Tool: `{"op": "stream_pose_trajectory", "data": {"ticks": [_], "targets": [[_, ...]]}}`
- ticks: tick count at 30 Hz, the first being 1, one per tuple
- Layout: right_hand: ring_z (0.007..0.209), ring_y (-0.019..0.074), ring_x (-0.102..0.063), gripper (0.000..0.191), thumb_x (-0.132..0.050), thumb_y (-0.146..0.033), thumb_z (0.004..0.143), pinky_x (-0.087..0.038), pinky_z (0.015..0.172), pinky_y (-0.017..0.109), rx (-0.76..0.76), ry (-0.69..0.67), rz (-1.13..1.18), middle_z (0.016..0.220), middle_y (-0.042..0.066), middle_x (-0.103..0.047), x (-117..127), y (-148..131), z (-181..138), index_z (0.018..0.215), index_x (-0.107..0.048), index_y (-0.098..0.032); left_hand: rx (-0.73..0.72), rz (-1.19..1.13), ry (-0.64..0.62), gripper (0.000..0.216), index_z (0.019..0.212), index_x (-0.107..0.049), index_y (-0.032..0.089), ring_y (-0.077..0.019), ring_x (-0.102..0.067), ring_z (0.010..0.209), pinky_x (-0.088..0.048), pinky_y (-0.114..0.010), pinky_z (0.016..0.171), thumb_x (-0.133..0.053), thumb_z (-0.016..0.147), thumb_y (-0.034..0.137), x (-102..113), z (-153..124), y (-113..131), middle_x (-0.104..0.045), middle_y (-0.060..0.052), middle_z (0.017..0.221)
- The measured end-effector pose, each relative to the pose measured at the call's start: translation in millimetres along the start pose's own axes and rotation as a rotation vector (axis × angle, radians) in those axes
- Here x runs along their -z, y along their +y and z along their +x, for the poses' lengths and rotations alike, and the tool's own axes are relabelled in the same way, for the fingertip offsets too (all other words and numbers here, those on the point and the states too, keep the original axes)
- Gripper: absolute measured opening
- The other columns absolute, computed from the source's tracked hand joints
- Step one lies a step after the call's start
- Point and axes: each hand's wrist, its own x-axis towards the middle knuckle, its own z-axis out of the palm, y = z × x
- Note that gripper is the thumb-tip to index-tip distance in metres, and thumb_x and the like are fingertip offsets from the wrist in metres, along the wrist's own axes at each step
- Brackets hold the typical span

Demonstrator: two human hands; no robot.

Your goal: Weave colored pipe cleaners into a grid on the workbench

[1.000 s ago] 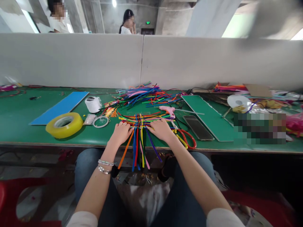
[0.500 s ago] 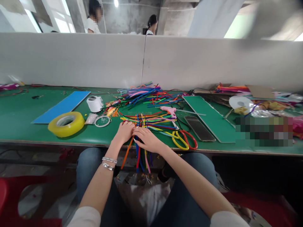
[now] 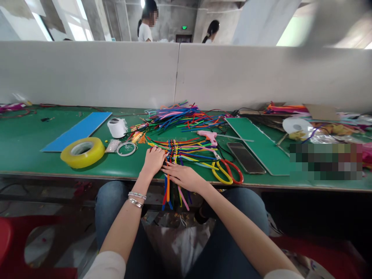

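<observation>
Sits at a green table [image 3: 136, 166] with both hands on a weave of coloured strips [image 3: 174, 148] — beneath and to the right of the left hand [image 3: 155, 159], just beyond the right. Rests the left hand on the weave's left side, fingers curled and close together; impossible to tell whether pinching a strip beneath. Lays the right hand [image 3: 181, 175] nearly flat, fingers extended across the near strips, tips close to the left hand — again, impossible to tell whether pinching any. Lets loose ends [image 3: 184, 199] hang over the table's edge below the right hand, an orange strip [image 3: 167, 190] among them. Has scissors [image 3: 229, 169] with red and yellow handles to the right of the right hand, a phone [image 3: 245, 158] farther right and a pink glue gun [image 3: 208, 135] beyond. Has a white ring [image 3: 126, 155] left of the left hand, a yellow tape roll [image 3: 84, 162] farther left, and a heap of loose strips [image 3: 177, 116] well beyond both hands.
</observation>
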Motion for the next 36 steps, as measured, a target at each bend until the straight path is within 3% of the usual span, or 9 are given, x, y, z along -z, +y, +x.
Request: {"op": "stream_pose_trajectory", "data": {"ticks": [7,12,18,22,25,27,29,33,36], "targets": [[0.13,0.0155,-0.034,0.041,-0.029,-0.025,0.093,-0.029,0.109,0.036,-0.014,-0.02,0.016,0.131,0.001,-0.051,-2.2,0.7,-0.3,0.128,-0.05,-0.019,0.03,0.031,0.04,0.033,0.092,-0.063,0.017,-0.0265,-0.046,0.107,-0.032,-0.041,0.084,-0.033,0.093,0.031,-1.9,-0.3,1.6,-0.064,-0.01,0.102],[0.128,0.0172,-0.038,0.042,-0.04,-0.025,0.086,-0.031,0.107,0.034,-0.065,-0.005,0.221,0.132,0.003,-0.051,6.9,4.8,-3.8,0.127,-0.051,-0.021,0.012,0.054,0.058,0.036,0.094,-0.062,0.014,-0.0276,-0.048,0.104,-0.032,-0.043,0.083,-0.029,0.093,0.028,-3.7,-0.9,1.8,-0.063,-0.013,0.101],[0.122,0.0183,-0.043,0.038,-0.034,-0.034,0.089,-0.027,0.107,0.04,-0.273,0.289,0.613,0.127,0.006,-0.052,29.6,15.9,-6.8,0.121,-0.051,-0.021,0.034,0.064,0.109,0.038,0.09,-0.063,0.014,-0.0292,-0.05,0.101,-0.029,-0.049,0.087,-0.027,0.093,0.025,-4.4,-5.2,12.5,-0.064,-0.014,0.096],[0.118,0.0201,-0.047,0.06,-0.018,-0.057,0.09,-0.027,0.106,0.041,-0.217,0.016,1.002,0.119,0.007,-0.059,52.2,19.1,-10.5,0.114,-0.058,-0.02,0.095,0.067,0.115,0.037,0.089,-0.063,0.014,-0.0289,-0.052,0.094,-0.027,-0.052,0.088,-0.028,0.093,0.024,-3.5,-7.6,19.5,-0.065,-0.014,0.093],[0.109,0.0219,-0.054,0.073,-0.01,-0.066,0.085,-0.033,0.102,0.04,-0.287,0.277,1.092,0.109,0.007,-0.064,64.0,26.6,-12.7,0.105,-0.062,-0.019,0.114,0.054,0.081,0.035,0.09,-0.062,0.014,-0.0283,-0.052,0.093,-0.028,-0.05,0.086,-0.028,0.092,0.023,-3.4,-7.1,17.4,-0.065,-0.013,0.093],[0.104,0.022,-0.057,0.08,-0.002,-0.068,0.083,-0.038,0.095,0.039,-0.357,0.433,1.035,0.107,0.008,-0.065,66.6,33.6,-13.9,0.107,-0.061,-0.02,0.119,0.033,0.04,0.033,0.092,-0.061,0.015,-0.0273,-0.053,0.092,-0.03,-0.047,0.083,-0.028,0.092,0.022,-2.6,-6.6,14.0,-0.065,-0.013,0.095],[0.093,0.0218,-0.06,0.084,0.004,-0.068,0.081,-0.043,0.085,0.037,-0.443,0.457,0.863,0.099,0.009,-0.066,64.7,39.2,-14.6,0.102,-0.061,-0.019,0.11,0.014,0.019,0.033,0.095,-0.059,0.015,-0.0264,-0.054,0.091,-0.032,-0.043,0.078,-0.027,0.093,0.024,-0.6,-6.7,11.4,-0.065,-0.012,0.097],[0.082,0.023,-0.058,0.057,-0.03,-0.065,0.084,-0.038,0.075,0.034,-0.619,0.366,0.034,0.083,0.009,-0.065,48.2,41.4,-12.9,0.08,-0.062,-0.017,0.137,0.013,0.066,0.038,0.094,-0.06,0.014,-0.0265,-0.055,0.09,-0.031,-0.044,0.078,-0.024,0.094,0.028,2.6,-9.0,13.9,-0.066,-0.012,0.092],[0.087,0.023,-0.055,0.045,-0.036,-0.052,0.089,-0.032,0.077,0.033,-0.554,0.203,-0.401,0.086,0.01,-0.064,32.5,40.0,-9.9,0.08,-0.061,-0.016,0.211,0.015,0.105,0.039,0.088,-0.062,0.014,-0.0266,-0.054,0.089,-0.028,-0.047,0.082,-0.025,0.093,0.025,1.8,-10.8,19.0,-0.067,-0.012,0.085]]}}
